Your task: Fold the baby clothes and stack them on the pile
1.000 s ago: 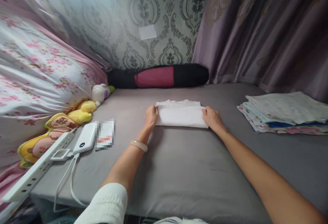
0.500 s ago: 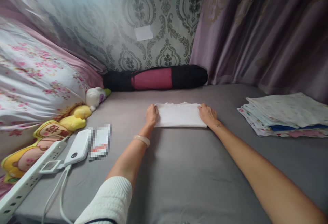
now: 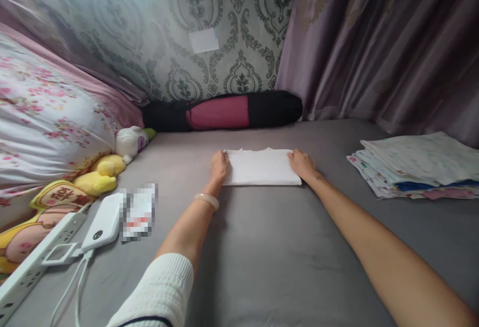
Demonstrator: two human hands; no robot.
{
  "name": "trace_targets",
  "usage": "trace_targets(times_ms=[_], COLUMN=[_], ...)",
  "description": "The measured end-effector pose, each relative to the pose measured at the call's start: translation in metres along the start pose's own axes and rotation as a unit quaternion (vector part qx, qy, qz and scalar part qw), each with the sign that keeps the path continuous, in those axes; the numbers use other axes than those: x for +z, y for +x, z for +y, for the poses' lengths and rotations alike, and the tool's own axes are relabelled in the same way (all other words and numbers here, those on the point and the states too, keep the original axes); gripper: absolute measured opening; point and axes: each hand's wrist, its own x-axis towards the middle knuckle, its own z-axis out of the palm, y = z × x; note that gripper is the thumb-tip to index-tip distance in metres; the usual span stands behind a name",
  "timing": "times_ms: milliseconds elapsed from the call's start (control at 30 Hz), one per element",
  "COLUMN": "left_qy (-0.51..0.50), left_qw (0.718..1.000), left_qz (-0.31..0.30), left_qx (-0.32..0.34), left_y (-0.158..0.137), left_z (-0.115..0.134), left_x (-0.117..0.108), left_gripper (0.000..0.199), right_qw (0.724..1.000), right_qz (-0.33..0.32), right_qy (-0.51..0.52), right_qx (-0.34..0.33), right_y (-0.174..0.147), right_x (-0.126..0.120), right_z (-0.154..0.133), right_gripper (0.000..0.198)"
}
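Observation:
A white cloth (image 3: 260, 167), folded into a flat wide rectangle, lies on the grey bed sheet (image 3: 262, 247). Its far edge shows some small uneven bits of fabric sticking up. My left hand (image 3: 219, 166) is closed on the cloth's left end, with a pale bangle on the wrist. At the opposite end, my right hand (image 3: 303, 166) grips the far right corner, its fingers curled at the edge. The fingertips of both hands are partly hidden by the cloth and the knuckles.
To the right lies a stack of folded patterned cloths (image 3: 419, 162). A long black and pink bag (image 3: 220, 111) rests against the wall. On the left are plush toys (image 3: 95, 182), a power strip (image 3: 41, 262), a white power bank (image 3: 103, 222) with cables and a blurred packet (image 3: 139, 212).
The camera view has shifted slightly, so the items at left sit further left. Both hands stay at the ends of the white cloth, which looks nearly unchanged.

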Motion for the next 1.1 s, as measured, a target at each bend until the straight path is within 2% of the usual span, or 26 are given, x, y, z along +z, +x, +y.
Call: trace_targets(times_ms=[167,333,500,700,867,967,1100], left_qy=[-0.012,-0.034,-0.015,0.093,0.143,0.128,0.061], left_qw=[0.999,0.997,0.995,0.991,0.981,0.983,0.993], left_qz=[-0.011,-0.036,-0.092,-0.078,-0.067,-0.073,-0.071], left_qx=[-0.028,-0.064,-0.021,0.061,0.112,0.106,0.069], left_y=[0.003,0.003,-0.021,-0.065,-0.070,-0.067,-0.062], left_z=[0.000,-0.013,-0.032,-0.031,-0.033,-0.036,-0.035], left_x=[-0.001,-0.013,-0.031,-0.033,-0.026,-0.026,-0.030], left_gripper=[0.022,0.034,0.033,0.028,0.029,0.027,0.026], right_qw=[0.998,0.991,0.991,0.997,0.997,0.997,0.996], right_qz=[-0.015,-0.031,-0.043,-0.028,-0.030,-0.034,-0.056], right_qy=[0.035,0.122,0.128,0.056,0.026,0.027,0.049], right_qx=[0.042,0.044,0.020,0.045,0.059,0.066,0.054], right_y=[0.013,0.016,-0.020,-0.065,-0.070,-0.067,-0.063], right_x=[0.004,0.003,-0.001,-0.009,-0.007,-0.006,-0.013], right_z=[0.005,0.021,0.031,0.008,-0.003,-0.001,0.006], right_gripper=[0.042,0.043,0.040,0.038,0.034,0.036,0.036])
